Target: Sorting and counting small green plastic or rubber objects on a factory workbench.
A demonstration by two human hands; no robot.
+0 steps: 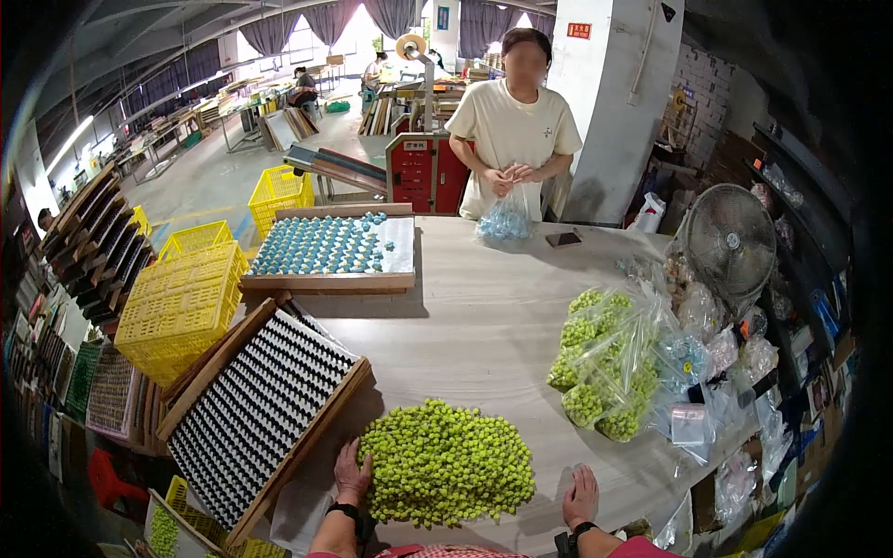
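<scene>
A heap of small yellow-green beads point(446, 462) lies on the pale wooden table point(484, 316) near its front edge. My left hand point(352, 474) rests flat against the heap's left side, fingers touching the beads. My right hand point(582, 496) lies flat on the table just right of the heap, holding nothing. Both wrists wear dark bands.
A wooden tray with black-and-white pegs point(256, 414) sits tilted at my left. A tray of blue beads point(326, 246) lies at the far left. Clear bags of green beads point(605, 372) pile at the right beside a fan point(730, 242). A person across the table holds a bag of blue beads point(505, 221). Yellow crates point(181, 302) stand left.
</scene>
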